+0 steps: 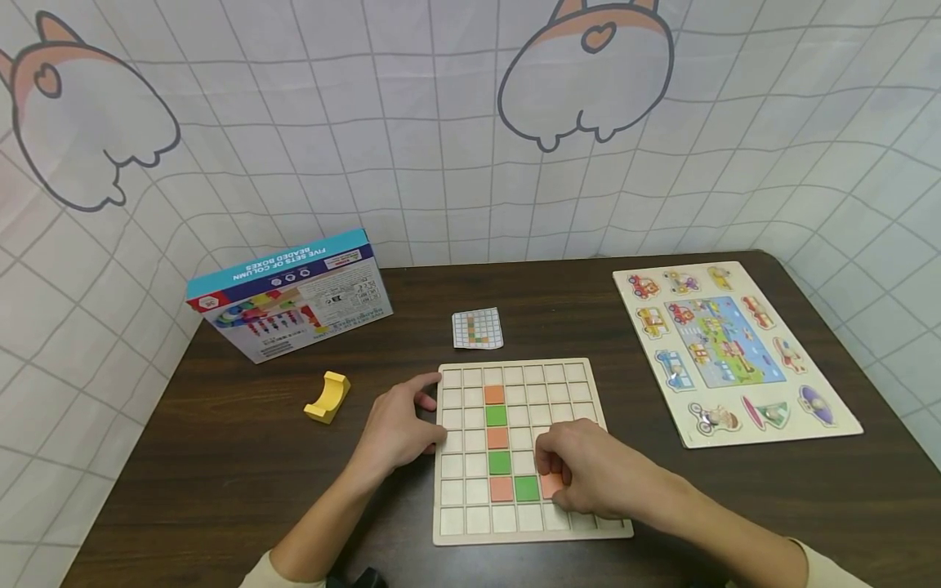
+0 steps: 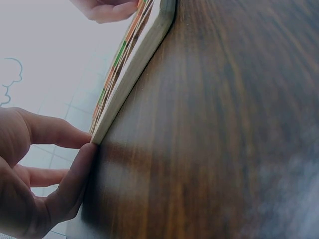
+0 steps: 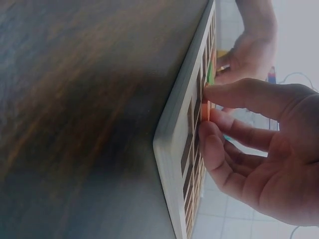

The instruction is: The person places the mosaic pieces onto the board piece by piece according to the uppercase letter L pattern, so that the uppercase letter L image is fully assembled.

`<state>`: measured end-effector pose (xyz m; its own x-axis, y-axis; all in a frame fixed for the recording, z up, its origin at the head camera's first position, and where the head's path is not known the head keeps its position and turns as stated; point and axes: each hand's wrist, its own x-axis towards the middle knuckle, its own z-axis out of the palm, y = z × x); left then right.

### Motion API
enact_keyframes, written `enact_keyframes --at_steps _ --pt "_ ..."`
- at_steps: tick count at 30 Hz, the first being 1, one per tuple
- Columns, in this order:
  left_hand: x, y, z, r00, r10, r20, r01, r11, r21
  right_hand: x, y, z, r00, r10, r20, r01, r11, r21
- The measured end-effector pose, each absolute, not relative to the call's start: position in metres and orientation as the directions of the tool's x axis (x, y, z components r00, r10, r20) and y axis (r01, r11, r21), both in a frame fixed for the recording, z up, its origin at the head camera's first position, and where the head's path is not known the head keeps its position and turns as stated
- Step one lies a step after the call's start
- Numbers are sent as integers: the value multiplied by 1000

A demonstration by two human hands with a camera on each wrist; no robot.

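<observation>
A pale wooden grid board [image 1: 528, 519] lies on the dark table. Orange and green square tiles run down one of its columns, ending in a green tile [image 1: 526, 488] to the right in a lower row. Beside that one, my right hand [image 1: 597, 469] pinches an orange tile [image 3: 205, 112] between thumb and fingers, low against the board. My left hand [image 1: 397, 426] touches the board's left edge with thumb and a finger spread apart. In the left wrist view, the fingertips [image 2: 85, 140] meet the board's side. The right hand partly covers the held tile in the head view.
Behind the board lies a small paper card [image 1: 487, 328] printed with a coloured grid pattern. A yellow curved block [image 1: 327, 398] sits to the left, before a cardboard box [image 1: 309, 306]. On the right rests a wooden picture puzzle [image 1: 742, 359]. A patterned curtain [image 1: 441, 188] hangs behind the table.
</observation>
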<state>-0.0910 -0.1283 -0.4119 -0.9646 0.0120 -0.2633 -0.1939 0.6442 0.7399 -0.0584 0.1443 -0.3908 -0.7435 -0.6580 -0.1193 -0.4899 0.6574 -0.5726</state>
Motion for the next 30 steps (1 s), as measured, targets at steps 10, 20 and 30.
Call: enact_keyframes --at_steps 10,20,30 --pt "-92 -128 -412 -964 13 -267 -196 645 738 -58 144 -391 -748 -654 -116 -487 659 -573" --pt "-93 -128 -412 -963 11 -268 -199 643 740 -58 145 -391 -747 -656 -109 -493 657 -571" --pt "-92 -129 -413 -963 13 -270 -199 643 740 -57 145 -391 -743 -657 -130 -482 660 -577"
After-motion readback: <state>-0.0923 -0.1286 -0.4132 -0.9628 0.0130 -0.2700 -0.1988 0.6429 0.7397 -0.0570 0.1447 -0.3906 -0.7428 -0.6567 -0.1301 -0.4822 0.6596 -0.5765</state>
